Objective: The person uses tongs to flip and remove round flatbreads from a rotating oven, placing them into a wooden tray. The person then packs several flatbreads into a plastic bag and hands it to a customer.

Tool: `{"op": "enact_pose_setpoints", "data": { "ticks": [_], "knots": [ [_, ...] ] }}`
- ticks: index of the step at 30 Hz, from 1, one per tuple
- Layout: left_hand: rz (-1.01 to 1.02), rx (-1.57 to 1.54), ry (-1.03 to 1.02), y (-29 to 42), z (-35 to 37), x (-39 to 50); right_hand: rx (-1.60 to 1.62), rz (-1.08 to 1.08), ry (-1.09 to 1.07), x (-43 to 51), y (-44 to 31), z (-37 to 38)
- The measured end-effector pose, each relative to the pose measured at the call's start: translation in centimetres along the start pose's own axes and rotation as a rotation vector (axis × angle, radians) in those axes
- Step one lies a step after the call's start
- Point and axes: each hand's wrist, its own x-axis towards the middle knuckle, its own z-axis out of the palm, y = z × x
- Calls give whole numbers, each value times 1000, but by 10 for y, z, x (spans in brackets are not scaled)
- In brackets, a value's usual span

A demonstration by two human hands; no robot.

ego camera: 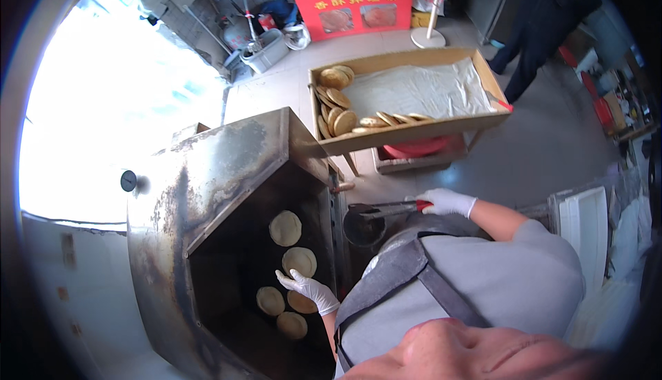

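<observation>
My left hand [310, 289], in a white glove, reaches into the mouth of a stained metal oven [232, 199]. Its fingers are spread and hold nothing. The fingertips overlap the edge of a pale round flatbread [300, 261]; I cannot tell whether they touch it. Several more flatbreads lie on the dark surface inside, such as a pale one [285, 228] and a browner one [301, 302] partly behind the hand. My right hand [446, 202], gloved too, grips red-handled metal tongs [390, 208]. The tongs' far end lies over a dark round bucket [364, 230].
Beyond the oven stands a wooden tray [408, 134], cloth-lined, with several browned flatbreads [344, 121] and a red-handled tool [499, 101] at its corner. A pink basin [416, 147] sits beneath. Further off are a person [538, 28], a fan [429, 13] and a mop bucket [269, 51].
</observation>
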Motion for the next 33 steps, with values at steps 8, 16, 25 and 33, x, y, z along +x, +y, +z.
{"op": "enact_pose_setpoints", "data": {
  "ticks": [8, 16, 25, 33],
  "knots": [
    [170, 52, 149, 0, 37, 29, 5, -47, -7, 5, -6, 8],
    [242, 9, 110, 43, 74, 34, 250, -10, -2, -3, 1, 9],
    [308, -15, 71, 64, 86, 40, 710, 152, -27, -16, 14, -7],
    [327, -20, 64, 83, 96, 40, 958, 274, 54, -23, 10, -2]
  ]
}}
